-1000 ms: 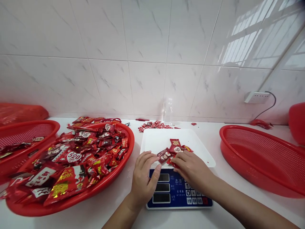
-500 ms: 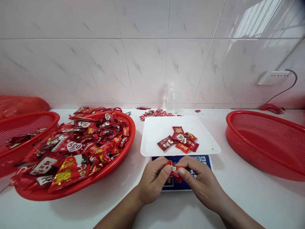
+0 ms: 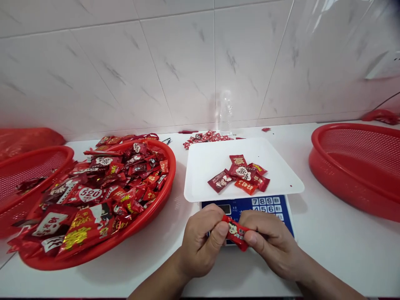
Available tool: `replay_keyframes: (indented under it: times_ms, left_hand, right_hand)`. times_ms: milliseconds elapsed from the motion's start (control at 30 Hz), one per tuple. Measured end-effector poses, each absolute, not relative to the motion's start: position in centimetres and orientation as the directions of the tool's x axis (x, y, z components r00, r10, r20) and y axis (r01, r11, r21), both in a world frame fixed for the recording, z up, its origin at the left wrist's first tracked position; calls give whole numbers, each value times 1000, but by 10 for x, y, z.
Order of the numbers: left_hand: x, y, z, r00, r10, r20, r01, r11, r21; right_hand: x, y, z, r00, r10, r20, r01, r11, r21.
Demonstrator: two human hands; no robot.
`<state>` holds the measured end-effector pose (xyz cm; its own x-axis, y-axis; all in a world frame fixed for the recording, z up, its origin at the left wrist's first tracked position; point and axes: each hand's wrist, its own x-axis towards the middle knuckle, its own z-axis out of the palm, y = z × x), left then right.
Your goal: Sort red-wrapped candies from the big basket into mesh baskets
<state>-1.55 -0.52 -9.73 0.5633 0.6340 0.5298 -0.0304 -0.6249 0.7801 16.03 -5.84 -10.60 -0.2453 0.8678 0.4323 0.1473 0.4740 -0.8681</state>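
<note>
We see a red basket [image 3: 165,197] at left, heaped with wrapped packets [image 3: 90,193], mostly red and maroon; one reads "520", and a bigger one with gold lettering lies near the rim. Further left, a second red basket [image 3: 67,155] holds a few more packets, cut by the frame edge. At right, a third red basket [image 3: 326,177] shows its mesh wall and red base. Middle: a white tray [image 3: 200,166] sits on the scale [image 3: 254,201], with a loose cluster of small packets [image 3: 243,173] on it, some overlapping. Far side, near the wall: a clear container [image 3: 226,112], contents we can't make out, and a patterned red pile [image 3: 206,138] to its left.

Left hand [image 3: 203,241] and right hand [image 3: 270,241]: both closed, thumbs and fingers pinching opposite ends of one red packet [image 3: 236,233], held above the scale's near part, nearer us than the tray.
</note>
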Motion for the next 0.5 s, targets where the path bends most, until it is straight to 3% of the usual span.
replay_keyframes:
  times_ms: [200, 367, 500]
  left_hand:
    - [-17, -8, -102, 536, 720, 442, 29, -538, 842]
    - [-16, -6, -98, 695, 687, 214, -28, -272, 962]
    - [-13, -3, -99, 716, 686, 128, -31, -152, 988]
  right_hand:
    - [169, -62, -110, -222, 907, 359, 163, 397, -903]
    - [170, -64, -105, -174, 931, 321, 161, 349, -923]
    - [168, -63, -105, -133, 958, 255, 108, 270, -957]
